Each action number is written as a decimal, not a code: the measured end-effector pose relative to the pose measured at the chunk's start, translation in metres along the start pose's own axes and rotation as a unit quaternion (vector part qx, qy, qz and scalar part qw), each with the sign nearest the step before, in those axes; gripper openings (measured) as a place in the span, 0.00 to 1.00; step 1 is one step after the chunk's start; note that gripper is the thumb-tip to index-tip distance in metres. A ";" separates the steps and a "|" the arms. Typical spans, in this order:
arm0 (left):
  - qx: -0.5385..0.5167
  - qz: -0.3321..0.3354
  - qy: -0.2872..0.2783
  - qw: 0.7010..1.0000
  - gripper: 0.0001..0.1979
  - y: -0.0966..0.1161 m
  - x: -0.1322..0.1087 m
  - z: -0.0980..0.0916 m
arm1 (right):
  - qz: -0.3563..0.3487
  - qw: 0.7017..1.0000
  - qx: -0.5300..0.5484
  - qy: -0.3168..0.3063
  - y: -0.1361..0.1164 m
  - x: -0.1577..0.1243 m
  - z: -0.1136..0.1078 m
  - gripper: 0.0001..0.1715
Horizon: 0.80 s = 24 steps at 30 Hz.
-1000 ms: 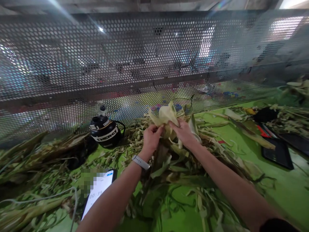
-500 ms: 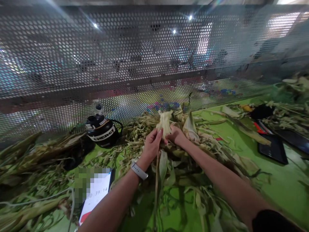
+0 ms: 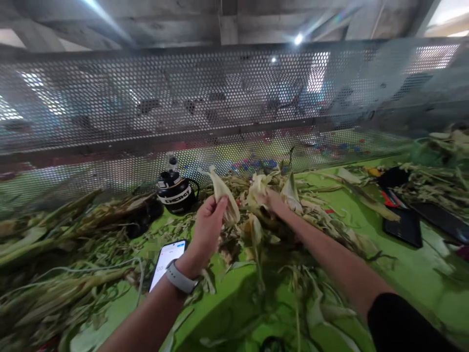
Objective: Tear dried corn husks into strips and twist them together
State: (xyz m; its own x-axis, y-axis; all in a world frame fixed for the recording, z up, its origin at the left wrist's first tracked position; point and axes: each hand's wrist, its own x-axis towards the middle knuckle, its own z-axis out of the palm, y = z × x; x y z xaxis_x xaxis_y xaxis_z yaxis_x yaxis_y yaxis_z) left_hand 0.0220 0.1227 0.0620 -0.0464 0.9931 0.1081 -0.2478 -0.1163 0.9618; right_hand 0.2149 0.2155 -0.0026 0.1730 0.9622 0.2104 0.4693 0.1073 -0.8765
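Observation:
My left hand (image 3: 207, 226) is raised above the green table (image 3: 421, 288), fingers pinched on a pale husk leaf (image 3: 224, 195) that it holds upright. My right hand (image 3: 273, 201) reaches further back into the heap of corn husks (image 3: 264, 230); it grips a pale husked ear (image 3: 257, 188), though motion smears the fingers. A grey watch (image 3: 179, 277) sits on my left wrist.
A phone (image 3: 166, 259) with a lit screen lies left of my left arm. A black jug (image 3: 175, 191) stands by the perforated metal screen (image 3: 220, 107). Corn stalks (image 3: 54, 254) pile at the left. Dark tablets (image 3: 403, 226) and more husks lie at the right.
My left hand has pulled a husk leaf away to the left, apart from the right hand. The right hand stayed on the ear in the heap. The view tilted upward.

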 end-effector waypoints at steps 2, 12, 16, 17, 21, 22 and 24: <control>-0.011 0.001 0.013 1.000 0.16 0.008 -0.004 -0.010 | 0.014 0.999 0.031 0.022 -0.014 0.002 -0.017 0.19; 0.023 -0.092 -0.027 0.995 0.20 0.006 -0.046 -0.015 | 0.061 0.963 0.243 -0.103 -0.084 -0.078 -0.054 0.13; 0.017 -0.131 -0.060 0.989 0.20 -0.001 -0.072 -0.011 | 0.090 0.915 0.357 -0.166 -0.095 -0.127 -0.034 0.17; 0.016 -0.130 -0.076 0.988 0.20 -0.004 -0.079 -0.012 | 0.083 0.918 0.355 -0.159 -0.095 -0.137 -0.028 0.17; 0.015 -0.072 -0.070 0.995 0.23 -0.013 -0.093 -0.025 | -0.031 0.957 0.267 -0.105 -0.082 -0.162 -0.010 0.16; 0.011 -0.069 -0.059 0.996 0.23 -0.015 -0.094 -0.030 | -0.090 0.967 0.215 -0.102 -0.074 -0.166 -0.008 0.16; 0.007 -0.093 -0.046 0.995 0.22 -0.018 -0.094 -0.043 | -0.230 0.962 0.041 -0.142 -0.054 -0.172 -0.007 0.17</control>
State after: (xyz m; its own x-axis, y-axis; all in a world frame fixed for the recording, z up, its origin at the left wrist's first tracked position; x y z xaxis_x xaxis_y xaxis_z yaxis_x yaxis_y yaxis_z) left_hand -0.0108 0.0311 0.0235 0.0889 0.9947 -0.0508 -0.2305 0.0702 0.9705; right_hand 0.1663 0.0428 0.0119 -0.2865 0.8365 0.4671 0.3674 0.5462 -0.7528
